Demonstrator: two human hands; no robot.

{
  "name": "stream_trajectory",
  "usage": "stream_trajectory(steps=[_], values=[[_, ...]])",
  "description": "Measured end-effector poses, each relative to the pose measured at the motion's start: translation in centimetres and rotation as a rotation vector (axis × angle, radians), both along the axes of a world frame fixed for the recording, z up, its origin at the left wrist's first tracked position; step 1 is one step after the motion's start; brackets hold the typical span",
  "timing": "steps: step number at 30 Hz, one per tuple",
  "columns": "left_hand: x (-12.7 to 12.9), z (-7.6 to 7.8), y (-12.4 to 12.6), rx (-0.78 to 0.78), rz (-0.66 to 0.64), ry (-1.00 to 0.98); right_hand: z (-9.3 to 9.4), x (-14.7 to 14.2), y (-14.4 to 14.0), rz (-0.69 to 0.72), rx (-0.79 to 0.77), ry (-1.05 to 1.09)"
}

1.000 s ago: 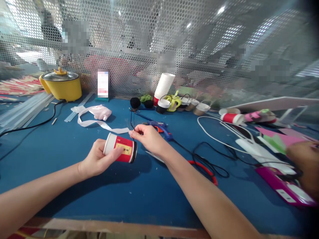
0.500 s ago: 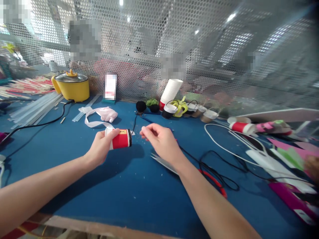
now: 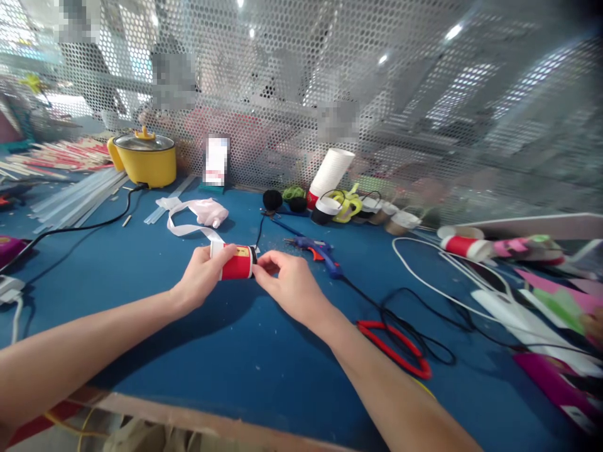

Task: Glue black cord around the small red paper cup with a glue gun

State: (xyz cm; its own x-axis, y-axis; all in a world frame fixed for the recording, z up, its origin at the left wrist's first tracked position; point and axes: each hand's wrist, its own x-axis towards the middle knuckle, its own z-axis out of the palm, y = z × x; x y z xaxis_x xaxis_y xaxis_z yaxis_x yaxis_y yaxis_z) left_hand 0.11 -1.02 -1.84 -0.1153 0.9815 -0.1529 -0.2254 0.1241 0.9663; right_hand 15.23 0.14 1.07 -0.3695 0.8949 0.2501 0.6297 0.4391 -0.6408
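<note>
We hold the red-and-white paper cup (image 3: pixel 236 269) on its side above the near middle of the blue table (image 3: pixel 264 383). Our left hand (image 3: pixel 201 280) grips its left end, thumb along the upper side, fingers curled behind. Our right hand (image 3: pixel 288 282) is bent, thumb and forefinger tips close together at the black band (image 3: pixel 255 256) on the right end; we cannot tell whether they pinch anything. A black strand (image 3: pixel 260 231) runs from the far side down toward that band.

The left hand covers the cup's left end, so we cannot verify its contents. A white ribbon (image 3: pixel 188 230) disappears behind that end; contact is unclear.

At far left stands a yellow electric pot (image 3: pixel 149 168) with its glass lid (image 3: pixel 142 142) on; we cannot make out the contents. At far centre, a nested stack of white cups (image 3: pixel 332 172) leans right. Before it stands a black-and-white cup (image 3: pixel 323 215) with a thin handle; to the right, a brown-and-white cup (image 3: pixel 401 223). Their interiors are not readable.

Our right forearm partly overlaps a red loop (image 3: pixel 398 351). The left frame edge cuts off a purple object (image 3: pixel 12 249).
</note>
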Motion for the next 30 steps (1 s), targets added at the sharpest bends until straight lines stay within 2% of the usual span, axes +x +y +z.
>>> stream_trajectory(steps=[5, 14, 30], values=[[0.1, 0.4, -0.1, 0.015, 0.001, 0.049, -0.1, 0.0, -0.1, -0.009, 0.012, -0.006], [0.0, -0.6, 0.2, 0.059, -0.020, 0.035, -0.1, -0.1, -0.1, -0.036, -0.004, -0.041], [-0.1, -0.7, 0.3, 0.094, -0.007, 0.087, 0.0, -0.1, -0.2, -0.043, -0.005, -0.035]])
